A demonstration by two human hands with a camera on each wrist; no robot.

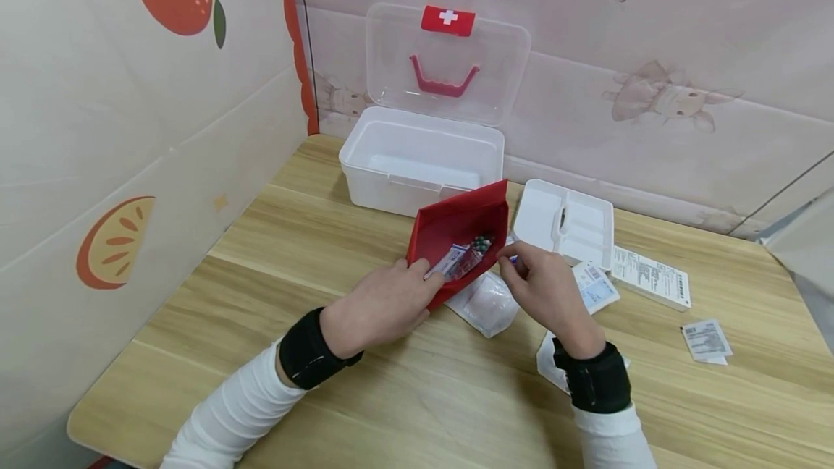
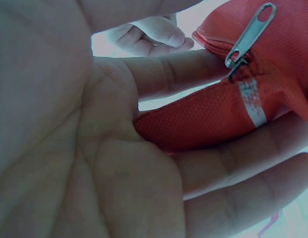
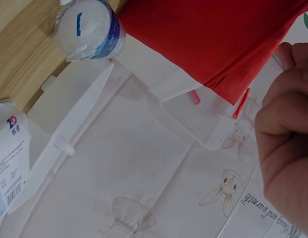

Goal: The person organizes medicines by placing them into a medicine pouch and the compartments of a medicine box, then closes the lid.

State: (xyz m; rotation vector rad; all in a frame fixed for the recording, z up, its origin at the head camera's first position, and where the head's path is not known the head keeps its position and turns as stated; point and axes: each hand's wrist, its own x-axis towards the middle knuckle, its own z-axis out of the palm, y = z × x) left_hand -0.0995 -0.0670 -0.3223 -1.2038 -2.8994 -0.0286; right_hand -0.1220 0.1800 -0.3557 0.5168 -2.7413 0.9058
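Observation:
A red zip pouch (image 1: 459,237) gapes open in the middle of the head view. Inside lie a white-and-blue packet (image 1: 447,260) and a clear packet with green-and-white capsules (image 1: 481,244). My left hand (image 1: 384,302) grips the pouch's left side, thumb over the front rim; its metal zip pull (image 2: 255,29) shows beside the fingers in the left wrist view. My right hand (image 1: 547,288) has its thumb and curled fingers pinched together right at the pouch's right rim. A clear-wrapped white roll (image 1: 489,304) lies beneath the pouch, blue-labelled in the right wrist view.
Behind the pouch stands a white box (image 1: 417,194), its clear lid (image 1: 449,111) raised. A white compartment tray (image 1: 537,219) sits to its right. Beyond my right hand are a blue-white packet (image 1: 596,288), a flat printed box (image 1: 651,277) and small sachets (image 1: 706,341).

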